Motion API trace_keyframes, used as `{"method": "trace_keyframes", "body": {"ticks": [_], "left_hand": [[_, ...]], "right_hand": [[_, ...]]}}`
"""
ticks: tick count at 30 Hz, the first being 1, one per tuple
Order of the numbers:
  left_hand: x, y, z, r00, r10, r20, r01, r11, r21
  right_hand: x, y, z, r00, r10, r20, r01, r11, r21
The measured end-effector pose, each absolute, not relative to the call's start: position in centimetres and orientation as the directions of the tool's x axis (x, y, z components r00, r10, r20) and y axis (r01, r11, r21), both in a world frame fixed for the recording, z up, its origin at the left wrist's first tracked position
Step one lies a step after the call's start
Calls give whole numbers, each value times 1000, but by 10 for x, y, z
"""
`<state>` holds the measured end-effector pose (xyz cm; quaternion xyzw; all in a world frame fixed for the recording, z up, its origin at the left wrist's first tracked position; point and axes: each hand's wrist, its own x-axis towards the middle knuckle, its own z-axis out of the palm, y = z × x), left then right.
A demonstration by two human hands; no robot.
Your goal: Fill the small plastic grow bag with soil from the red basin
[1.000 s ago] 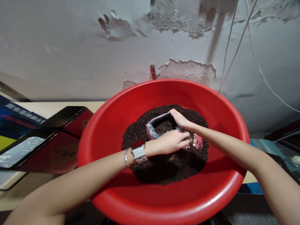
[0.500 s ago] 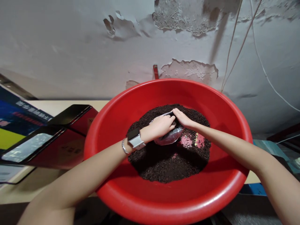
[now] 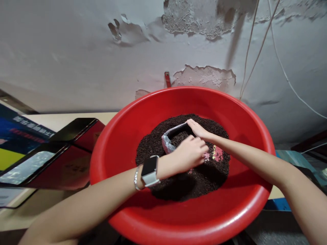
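A big red basin (image 3: 122, 211) holds a heap of dark loose leaves (image 3: 150, 146). Among them lies a box lined with a clear plastic bag (image 3: 167, 143), its mouth open upward and dark leaves inside. My right hand (image 3: 198, 129) grips the far right edge of this bagged box. My left hand (image 3: 191, 151), with a watch and bracelet at its wrist, is over the near right side of the box, knuckles up, fingers curled and slightly blurred; what they hold, if anything, is hidden. A red and gold printed surface (image 3: 217, 153) shows through the leaves.
Left of the basin, dark red boxes (image 3: 61, 166) and a blue printed box (image 3: 22, 131) stand on a pale table (image 3: 107, 117). Behind rises a peeling wall (image 3: 76, 61) with hanging cables (image 3: 281, 68). Teal material (image 3: 293, 163) lies at the right.
My left hand has moved from over the box's opening toward the near right, uncovering the leaves inside. My right hand stays at the box's edge. The view has shifted slightly.
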<state>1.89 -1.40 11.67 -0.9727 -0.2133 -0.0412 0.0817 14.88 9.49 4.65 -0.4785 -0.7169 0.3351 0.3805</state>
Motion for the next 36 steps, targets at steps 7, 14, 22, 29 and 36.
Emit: {"method": "trace_keyframes", "body": {"ticks": [7,14,22,29,36], "left_hand": [[20,-32,38,917,141,-373,154,-988,4],[13,-28,16,742,223,-633,394,-908,141],[18,-27,21,624,214,-752,516,-835,191],[17,-28,17,561,233,-794,594,-782,190],[17,-35,16,581,227,-782,523,-840,145]], "right_hand": [[147,92,53,-233,953,195,419,280,-864],[147,92,52,-228,955,190,405,270,-873],[146,91,53,-233,957,172,415,258,-872],[146,88,57,-243,958,154,442,251,-861],[145,87,58,-228,959,168,433,254,-865]]}}
